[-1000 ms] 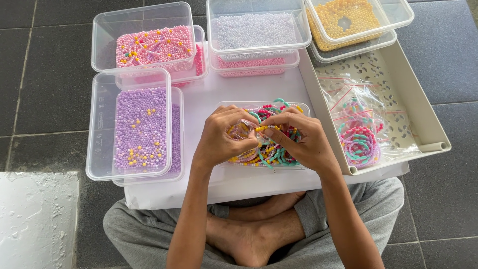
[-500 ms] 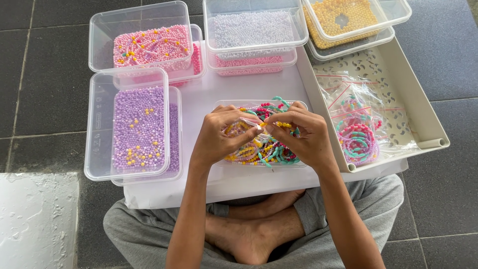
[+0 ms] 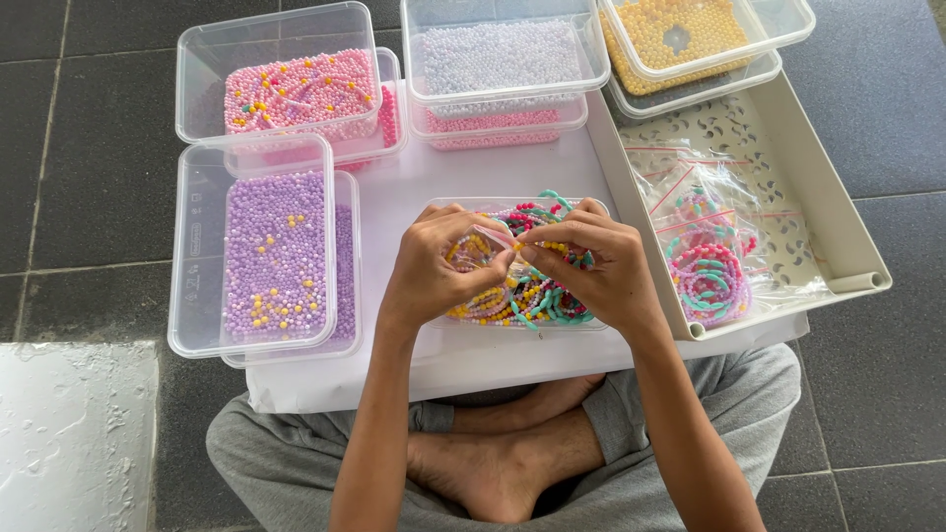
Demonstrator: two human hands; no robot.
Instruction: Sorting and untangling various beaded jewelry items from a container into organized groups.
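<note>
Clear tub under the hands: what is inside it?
Bead bracelets in many colours fill the tub. The left hand and right hand cover its middle.

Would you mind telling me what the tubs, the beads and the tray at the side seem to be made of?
The tubs look like clear glossy plastic: the beads show through their walls. The purple beads look like matte plastic, though that is uncertain. The tray seems to be cream moulded plastic with a cut-out pattern in its floor.

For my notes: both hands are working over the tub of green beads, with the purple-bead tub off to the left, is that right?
Not quite. The head view shows both hands, left hand and right hand, over a tub of mixed-colour bracelets, not green beads. The purple-bead tub is indeed to the left.
</note>
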